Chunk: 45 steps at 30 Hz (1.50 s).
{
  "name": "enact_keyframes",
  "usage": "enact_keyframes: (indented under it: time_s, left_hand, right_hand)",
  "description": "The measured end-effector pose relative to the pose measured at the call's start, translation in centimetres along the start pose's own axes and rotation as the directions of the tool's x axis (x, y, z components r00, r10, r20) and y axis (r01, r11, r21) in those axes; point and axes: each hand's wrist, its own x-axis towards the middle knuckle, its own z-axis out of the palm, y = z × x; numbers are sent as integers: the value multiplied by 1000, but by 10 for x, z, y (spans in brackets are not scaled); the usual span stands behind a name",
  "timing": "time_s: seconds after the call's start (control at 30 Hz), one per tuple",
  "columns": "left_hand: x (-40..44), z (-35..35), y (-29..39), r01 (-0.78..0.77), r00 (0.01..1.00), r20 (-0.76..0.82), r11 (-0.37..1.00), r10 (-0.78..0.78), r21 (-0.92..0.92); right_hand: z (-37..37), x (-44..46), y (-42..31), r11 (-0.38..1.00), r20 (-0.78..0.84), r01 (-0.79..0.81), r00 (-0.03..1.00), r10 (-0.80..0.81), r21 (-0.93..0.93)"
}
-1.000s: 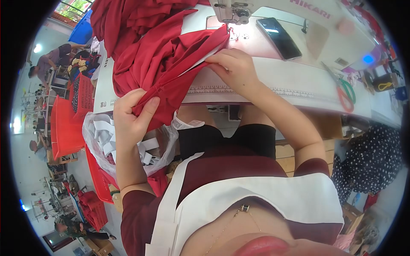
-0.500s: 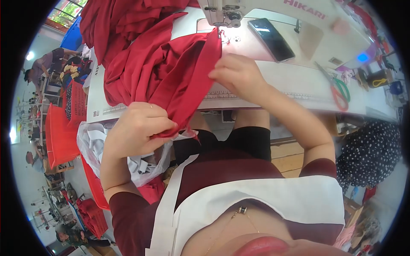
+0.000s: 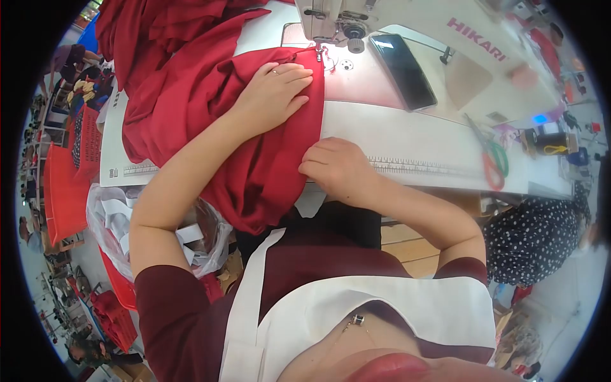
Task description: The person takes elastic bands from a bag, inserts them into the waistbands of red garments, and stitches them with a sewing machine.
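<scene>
Red fabric [image 3: 191, 121] lies in folds over the sewing machine's bed, its right edge running up to the presser foot [image 3: 319, 53]. My left hand [image 3: 273, 95] rests flat on the cloth just below the foot, fingers stretched out and a ring on one of them. Lower down, my right hand [image 3: 337, 169] has its fingers closed on the fabric's right edge, near the front of the table. The cloth's lower end hangs over the table edge toward my lap. The sewing machine head [image 3: 344, 22] stands above the fabric's far end.
A phone [image 3: 404, 71] lies right of the needle area. Scissors [image 3: 491, 156] with red and green handles lie farther right, near a dark thread spool [image 3: 552, 143]. A plastic bag [image 3: 108, 213] of white pieces hangs at lower left, by a red bin [image 3: 60, 191].
My left hand has let go of the fabric's lower end and moved up to lie flat near the presser foot. My right hand has moved down along the edge. The cloth now lies flatter.
</scene>
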Motion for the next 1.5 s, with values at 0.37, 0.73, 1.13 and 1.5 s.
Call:
enact_keyframes:
  time_s: [0.37, 0.73, 1.13, 1.5]
  left_hand:
    - [26, 11, -39, 75, 996, 50, 995, -73, -57]
    - [67, 16, -88, 11, 997, -72, 990, -1, 143]
    - [-49, -84, 47, -22, 992, 114, 970, 51, -242]
    - [7, -31, 7, 252, 920, 61, 467, -386, -848]
  right_hand:
    - [-17, 23, 33, 990, 58, -93, 993, 99, -103]
    - [-24, 50, 101, 986, -30, -152, 988, 150, -73]
    - [-17, 48, 96, 988, -150, -60, 988, 39, -140]
    - [-17, 14, 35, 972, 41, 151, 988, -146, -180]
